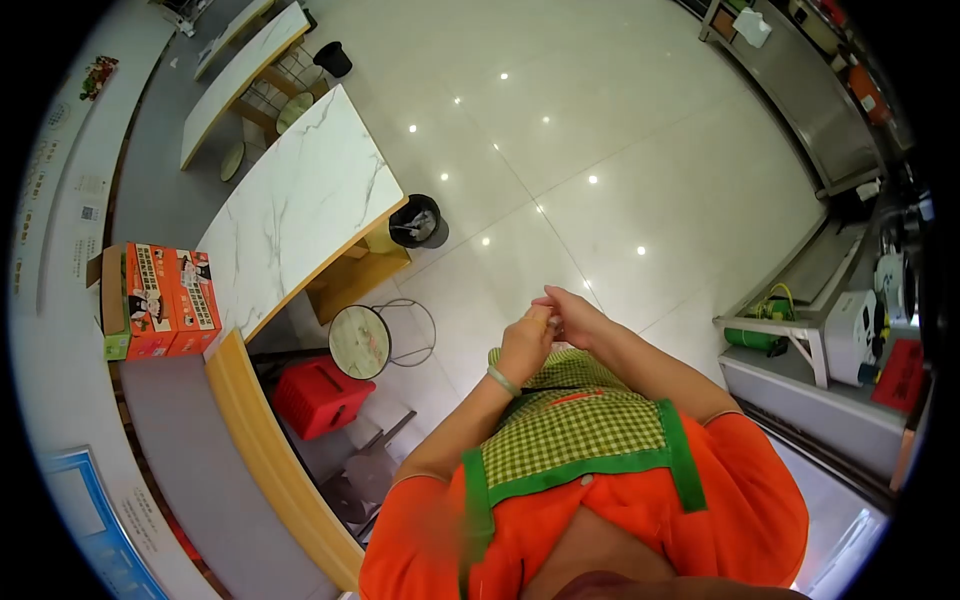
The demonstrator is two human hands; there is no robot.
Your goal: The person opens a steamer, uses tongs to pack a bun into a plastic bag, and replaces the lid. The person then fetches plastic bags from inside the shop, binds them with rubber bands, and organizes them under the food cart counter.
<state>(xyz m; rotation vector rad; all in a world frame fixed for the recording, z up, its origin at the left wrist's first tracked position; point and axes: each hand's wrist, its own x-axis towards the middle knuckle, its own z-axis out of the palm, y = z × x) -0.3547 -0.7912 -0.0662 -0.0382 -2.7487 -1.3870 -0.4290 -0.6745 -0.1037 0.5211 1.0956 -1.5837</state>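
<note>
In front of my apron, my left hand (pixel 526 345) and my right hand (pixel 578 318) are brought together and touch. The fingers of my left hand are curled closed against my right hand, and a pale bangle (pixel 503 381) circles the left wrist. My right hand's fingers bend over toward the left hand, its fingertips pressed in. Whether anything small lies between the palms is hidden. Just below the hands is a green checked apron (pixel 575 435) with a green border, worn over an orange top.
A marble-patterned table (pixel 305 205) stands left, with a red and orange carton (pixel 170 300) by it. Near it are a round stool (pixel 360 342), a red crate (pixel 322 397) and a black bin (pixel 418 222). Steel shelving (pixel 815 110) and a white appliance (pixel 850 335) are right.
</note>
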